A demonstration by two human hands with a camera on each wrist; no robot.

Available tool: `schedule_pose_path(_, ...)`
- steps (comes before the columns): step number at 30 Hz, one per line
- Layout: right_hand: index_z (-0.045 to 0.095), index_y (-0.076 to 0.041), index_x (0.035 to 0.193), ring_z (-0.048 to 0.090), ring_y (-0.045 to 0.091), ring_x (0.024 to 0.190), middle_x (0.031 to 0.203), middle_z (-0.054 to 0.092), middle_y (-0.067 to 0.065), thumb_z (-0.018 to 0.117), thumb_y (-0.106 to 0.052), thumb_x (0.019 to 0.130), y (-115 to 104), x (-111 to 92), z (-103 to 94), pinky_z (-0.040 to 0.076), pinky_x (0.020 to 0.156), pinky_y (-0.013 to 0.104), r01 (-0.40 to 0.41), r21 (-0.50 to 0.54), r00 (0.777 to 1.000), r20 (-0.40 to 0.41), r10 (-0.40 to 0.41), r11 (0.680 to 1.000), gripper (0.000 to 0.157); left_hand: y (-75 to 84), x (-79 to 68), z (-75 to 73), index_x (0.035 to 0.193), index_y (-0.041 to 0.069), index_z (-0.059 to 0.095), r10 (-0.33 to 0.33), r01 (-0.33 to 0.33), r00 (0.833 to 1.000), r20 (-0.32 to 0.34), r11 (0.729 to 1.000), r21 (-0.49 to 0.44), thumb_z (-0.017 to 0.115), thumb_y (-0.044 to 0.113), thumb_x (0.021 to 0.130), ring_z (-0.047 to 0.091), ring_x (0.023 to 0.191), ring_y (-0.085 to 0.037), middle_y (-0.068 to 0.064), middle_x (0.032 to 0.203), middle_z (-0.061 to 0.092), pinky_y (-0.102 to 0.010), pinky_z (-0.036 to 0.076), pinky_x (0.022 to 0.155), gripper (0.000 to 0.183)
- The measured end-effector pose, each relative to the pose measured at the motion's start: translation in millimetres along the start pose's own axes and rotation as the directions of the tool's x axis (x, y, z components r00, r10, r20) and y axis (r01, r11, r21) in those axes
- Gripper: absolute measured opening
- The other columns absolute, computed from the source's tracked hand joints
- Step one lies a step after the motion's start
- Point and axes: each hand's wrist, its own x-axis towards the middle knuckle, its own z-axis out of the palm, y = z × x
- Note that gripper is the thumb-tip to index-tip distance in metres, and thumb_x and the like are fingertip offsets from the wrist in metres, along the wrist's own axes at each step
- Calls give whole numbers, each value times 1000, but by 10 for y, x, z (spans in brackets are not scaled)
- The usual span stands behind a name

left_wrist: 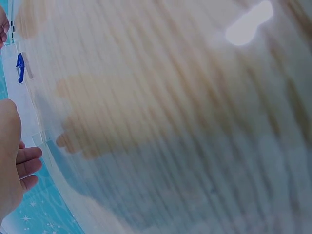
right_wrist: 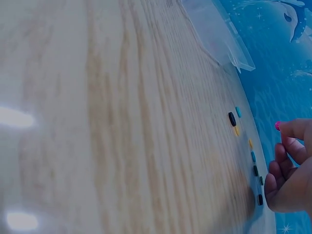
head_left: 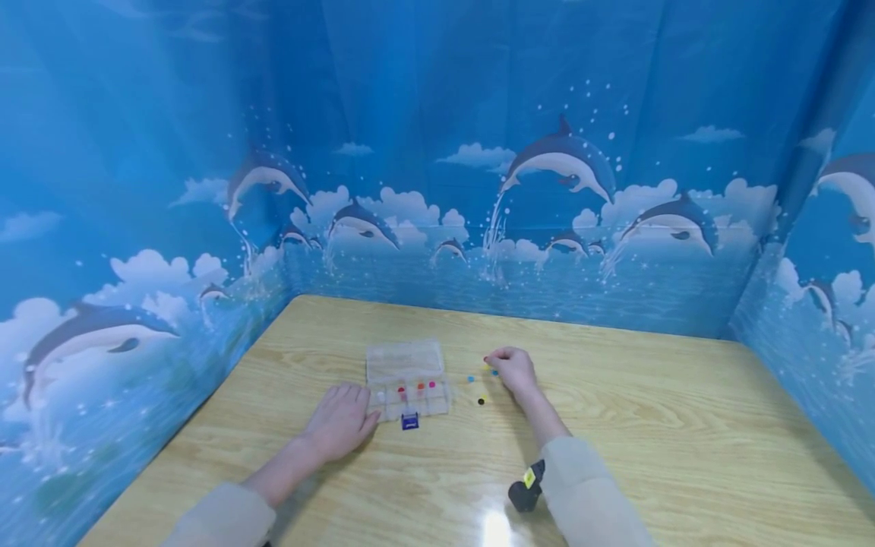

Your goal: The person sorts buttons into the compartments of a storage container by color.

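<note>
A clear plastic compartment box (head_left: 405,362) lies with its lid laid back and a blue latch (head_left: 410,422) at the front. In its compartments sit a red bead (head_left: 401,390), an orange bead (head_left: 421,387) and a pink bead (head_left: 432,384). My left hand (head_left: 342,420) rests at the box's left edge, fingers extended. To the right of the box, my right hand (head_left: 516,370) pinches a small pinkish-red bead (right_wrist: 278,125) between thumb and fingertip, above the loose beads.
Beads lie loose on the wooden table (head_left: 656,425), among them a black bead (head_left: 481,402) and a blue bead (head_left: 471,379). A black wrist device (head_left: 525,495) hangs by the right sleeve. Dolphin-print curtains (head_left: 410,152) stand around the table.
</note>
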Motion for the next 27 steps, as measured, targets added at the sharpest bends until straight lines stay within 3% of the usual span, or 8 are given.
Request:
schedule_pose_path(14, 65, 1, 89, 55, 29, 95, 94, 66, 12, 62, -10, 85, -99, -70, 164, 41, 89, 43, 37, 43, 998, 47, -39, 998, 12, -11, -10, 10, 97, -1, 53, -3, 3, 1000, 14, 1000, -3, 52, 31, 92, 52, 94, -31, -15, 93, 56, -44, 41, 88, 33)
schedule_pose_path(27, 66, -2, 91, 52, 20, 84, 96, 63, 9, 63, -12, 85, -150, -113, 265, 44, 73, 32, 17, 83, 994, 102, -25, 996, 12, -6, 4, 16, 95, -2, 53, -4, 4, 1000, 7, 1000, 4, 53, 30, 92, 52, 94, -32, -16, 93, 56, -44, 41, 87, 32)
